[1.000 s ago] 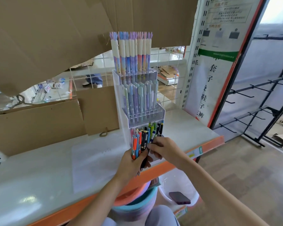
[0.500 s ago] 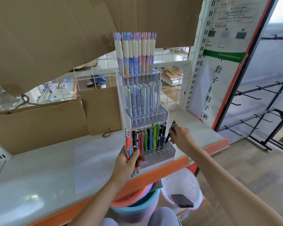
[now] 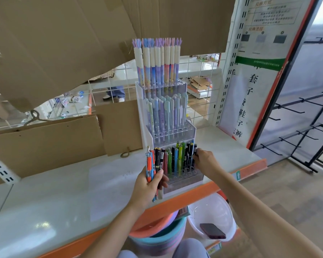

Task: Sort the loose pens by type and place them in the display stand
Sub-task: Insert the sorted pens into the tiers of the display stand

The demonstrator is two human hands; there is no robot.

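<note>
A: Holding a bundle of loose pens (image 3: 153, 168) in my left hand (image 3: 147, 185), I had the fingers wrapped tight around the barrels, just in front of the display stand (image 3: 175, 175) at its left corner. Orange, blue and black barrels stood upright in the fist.

B: And the right hand (image 3: 203, 161)?

A: It was at the right end of the stand's lowest tier. The fingertips were pinched on a black pen (image 3: 194, 151) standing in that tier's right-most column. Contact with the neighbouring pens: could not tell.

B: Contents of the stand?

A: Three tiers. Top tier: tall pens with cream sleeves and purple-blue tops (image 3: 157, 62). Middle tier: pastel capped pens (image 3: 166, 112). Lowest tier: green, yellow-green and black pens (image 3: 179, 159), upright in their holes; the front row of holes stood unfilled.

B: Where did the stand sit?

A: On the white shelf (image 3: 54, 192), near its orange front edge. Below that edge, right of the stand, a white basin (image 3: 213, 211) held a dark phone (image 3: 212, 231); stacked coloured basins (image 3: 157, 237) sat below the stand.
</note>
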